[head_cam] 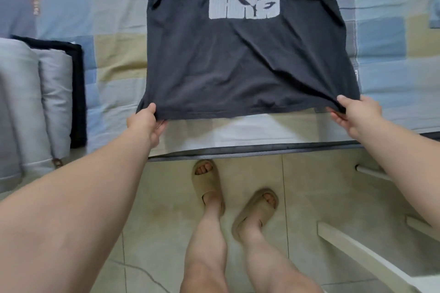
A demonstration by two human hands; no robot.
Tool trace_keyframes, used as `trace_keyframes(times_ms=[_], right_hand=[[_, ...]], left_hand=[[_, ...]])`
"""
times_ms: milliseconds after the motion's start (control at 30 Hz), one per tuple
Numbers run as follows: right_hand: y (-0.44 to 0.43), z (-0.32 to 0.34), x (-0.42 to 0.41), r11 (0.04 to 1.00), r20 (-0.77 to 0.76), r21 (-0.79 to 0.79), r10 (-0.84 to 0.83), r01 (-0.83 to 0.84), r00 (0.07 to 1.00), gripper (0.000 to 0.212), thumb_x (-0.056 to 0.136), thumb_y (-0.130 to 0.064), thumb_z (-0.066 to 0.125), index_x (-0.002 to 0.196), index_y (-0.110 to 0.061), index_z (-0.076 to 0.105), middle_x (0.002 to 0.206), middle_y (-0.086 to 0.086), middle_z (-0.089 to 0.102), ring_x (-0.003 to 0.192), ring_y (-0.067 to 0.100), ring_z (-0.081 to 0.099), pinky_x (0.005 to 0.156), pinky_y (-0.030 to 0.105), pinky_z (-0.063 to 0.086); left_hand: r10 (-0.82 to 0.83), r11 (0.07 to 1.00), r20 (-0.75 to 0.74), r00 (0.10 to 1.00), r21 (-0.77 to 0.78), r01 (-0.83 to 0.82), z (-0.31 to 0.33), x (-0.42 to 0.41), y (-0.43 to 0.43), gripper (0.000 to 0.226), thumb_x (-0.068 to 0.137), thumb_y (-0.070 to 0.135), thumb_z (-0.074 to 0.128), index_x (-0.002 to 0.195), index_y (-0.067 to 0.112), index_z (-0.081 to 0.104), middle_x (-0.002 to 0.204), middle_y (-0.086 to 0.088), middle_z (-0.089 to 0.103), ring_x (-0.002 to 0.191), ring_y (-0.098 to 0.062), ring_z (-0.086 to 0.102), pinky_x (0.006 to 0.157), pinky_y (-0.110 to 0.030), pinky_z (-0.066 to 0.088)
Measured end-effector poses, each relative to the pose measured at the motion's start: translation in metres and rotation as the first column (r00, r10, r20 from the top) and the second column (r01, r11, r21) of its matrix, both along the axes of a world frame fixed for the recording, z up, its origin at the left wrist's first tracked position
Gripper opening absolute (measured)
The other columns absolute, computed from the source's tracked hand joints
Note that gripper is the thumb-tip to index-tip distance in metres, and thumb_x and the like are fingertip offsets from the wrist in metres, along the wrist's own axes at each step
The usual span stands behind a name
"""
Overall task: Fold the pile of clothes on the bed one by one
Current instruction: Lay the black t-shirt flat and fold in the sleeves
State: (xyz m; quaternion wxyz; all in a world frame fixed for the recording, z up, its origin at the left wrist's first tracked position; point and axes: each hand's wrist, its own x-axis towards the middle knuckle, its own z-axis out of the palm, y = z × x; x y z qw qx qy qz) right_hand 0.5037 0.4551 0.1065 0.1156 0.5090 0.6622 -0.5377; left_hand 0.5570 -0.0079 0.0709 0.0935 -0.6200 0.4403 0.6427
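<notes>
A dark grey T-shirt (245,54) with a white square print of a plant lies spread on the bed (114,54), its hem toward me and both sleeves folded in over the chest. My left hand (147,123) pinches the hem's left corner. My right hand (354,116) pinches the hem's right corner. The hem is lifted slightly off the bedsheet near the bed's front edge.
A stack of folded grey and dark clothes (47,102) sits on the bed at the left. The patchwork sheet has blue and beige squares. My feet in beige slippers (209,183) stand on the tiled floor. A white rail (371,259) is at lower right.
</notes>
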Motion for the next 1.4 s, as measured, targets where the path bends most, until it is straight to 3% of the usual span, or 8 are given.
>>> trace_keyframes(times_ms=[367,500,667,767,900,1200,1333,1400], right_hand=[[-0.014,0.138,0.128,0.992,0.029,-0.103,-0.066,0.069,0.997,0.028,0.097,-0.014,0.065,0.121,-0.016,0.050,0.112,0.004,0.067,0.072,0.017,0.070,0.063,0.025,0.055],[0.000,0.190,0.182,0.986,0.044,-0.115,-0.119,0.123,0.992,0.046,0.093,-0.014,0.070,0.134,-0.016,0.049,0.121,0.006,0.067,0.077,0.020,0.074,0.053,0.024,0.055],[0.012,0.239,0.189,0.980,0.015,-0.140,-0.138,0.139,0.990,0.047,0.092,-0.012,0.071,0.136,-0.013,0.052,0.115,0.009,0.071,0.057,0.016,0.073,0.049,0.023,0.054],[0.008,0.255,0.159,0.979,-0.023,-0.146,-0.149,0.144,0.989,0.037,0.095,-0.009,0.066,0.129,-0.010,0.051,0.107,0.012,0.071,0.051,0.015,0.071,0.045,0.022,0.053],[-0.004,0.258,0.094,0.975,-0.072,-0.169,-0.157,0.143,0.985,0.037,0.098,-0.010,0.058,0.134,-0.007,0.049,0.098,0.009,0.071,0.053,0.013,0.071,0.043,0.021,0.052],[-0.020,0.189,-0.101,0.966,-0.041,-0.055,-0.256,0.254,0.966,0.041,0.094,-0.024,0.061,0.134,-0.018,0.051,0.117,0.007,0.071,0.072,0.015,0.076,0.044,0.029,0.055],[-0.045,0.149,-0.160,0.980,-0.019,-0.001,-0.198,0.198,0.980,0.039,0.096,-0.022,0.061,0.134,-0.019,0.052,0.119,0.002,0.067,0.081,0.014,0.071,0.052,0.033,0.053],[-0.057,0.124,-0.184,0.987,0.006,0.011,-0.161,0.161,0.987,0.038,0.098,-0.020,0.061,0.135,-0.019,0.051,0.110,0.002,0.065,0.082,0.015,0.067,0.069,0.040,0.059]], left_hand=[[0.092,0.996,0.035,0.995,0.007,-0.092,0.142,0.127,0.011,0.024,0.101,0.010,0.059,0.124,0.019,0.057,0.094,-0.004,0.070,0.076,-0.020,0.071,0.051,-0.033,0.054],[0.122,0.991,0.072,0.990,0.042,-0.125,0.189,0.187,0.022,0.019,0.104,0.014,0.054,0.122,0.020,0.056,0.089,-0.001,0.066,0.073,-0.016,0.065,0.068,-0.033,0.053],[0.185,0.980,0.061,0.981,0.064,-0.188,0.230,0.205,0.020,0.019,0.104,0.011,0.041,0.100,0.018,0.058,0.082,0.000,0.063,0.067,-0.013,0.062,0.065,-0.031,0.049],[0.209,0.977,0.011,0.978,0.050,-0.209,0.249,0.178,0.015,0.023,0.104,0.012,0.037,0.094,0.017,0.057,0.080,0.000,0.065,0.055,-0.009,0.065,0.065,-0.030,0.051],[0.257,0.966,-0.058,0.965,0.049,-0.254,0.265,0.108,0.004,0.025,0.102,0.014,0.039,0.114,0.012,0.061,0.091,-0.002,0.073,0.070,-0.011,0.072,0.059,-0.030,0.052],[0.112,0.992,-0.056,0.992,0.059,-0.109,0.217,-0.101,-0.040,0.031,0.104,0.020,0.040,0.123,0.018,0.064,0.098,0.001,0.076,0.076,-0.008,0.073,0.062,-0.025,0.050],[0.028,0.999,-0.029,0.999,0.027,-0.027,0.165,-0.175,-0.055,0.029,0.103,0.020,0.042,0.123,0.019,0.063,0.101,0.002,0.077,0.082,-0.009,0.072,0.065,-0.026,0.050],[-0.025,0.999,-0.022,0.999,0.020,0.025,0.132,-0.200,-0.059,0.028,0.103,0.021,0.044,0.124,0.018,0.061,0.106,0.003,0.076,0.086,-0.008,0.071,0.064,-0.026,0.049]])
